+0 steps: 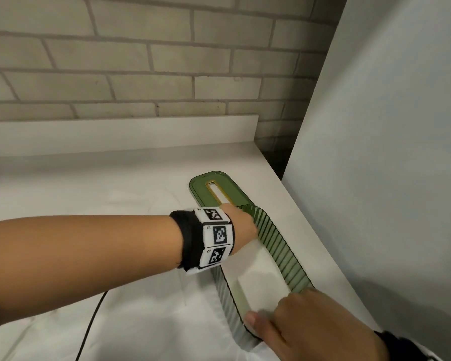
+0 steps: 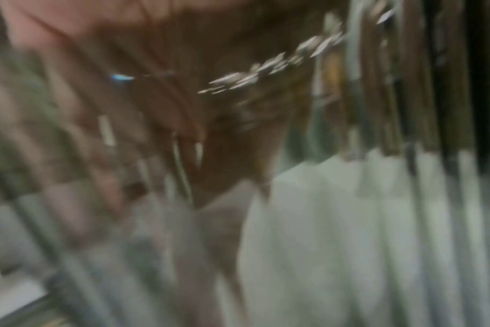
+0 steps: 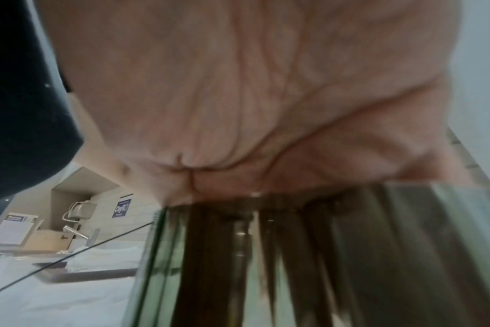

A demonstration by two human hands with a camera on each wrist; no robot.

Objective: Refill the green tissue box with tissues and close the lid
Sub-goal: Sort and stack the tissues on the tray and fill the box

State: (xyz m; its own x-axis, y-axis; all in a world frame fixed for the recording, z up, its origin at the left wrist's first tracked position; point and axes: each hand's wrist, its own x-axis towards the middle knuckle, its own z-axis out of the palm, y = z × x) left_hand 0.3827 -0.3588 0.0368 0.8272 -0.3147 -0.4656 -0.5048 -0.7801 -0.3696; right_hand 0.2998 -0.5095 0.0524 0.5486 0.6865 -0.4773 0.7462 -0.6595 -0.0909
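Brick wall behind; white tabletop [image 1: 89, 178] runs to a pale panel on the right. Green tissue box [image 1: 279, 246], ribbed and translucent, stands open near the tabletop's right edge. White tissues [image 1: 258, 277] sit inside. Lid [image 1: 214, 188], green with a gold-rimmed slot, lies flat just beyond the box's far end. Left hand [image 1: 241, 222], wrist band with printed markers, reaches into the far end of the box; fingers hidden, grip cannot be told; left wrist view blurred. Right hand [image 1: 307, 324] curls over the near end, thumb against the rim. Black cable [image 1: 94, 316] crosses the tabletop.
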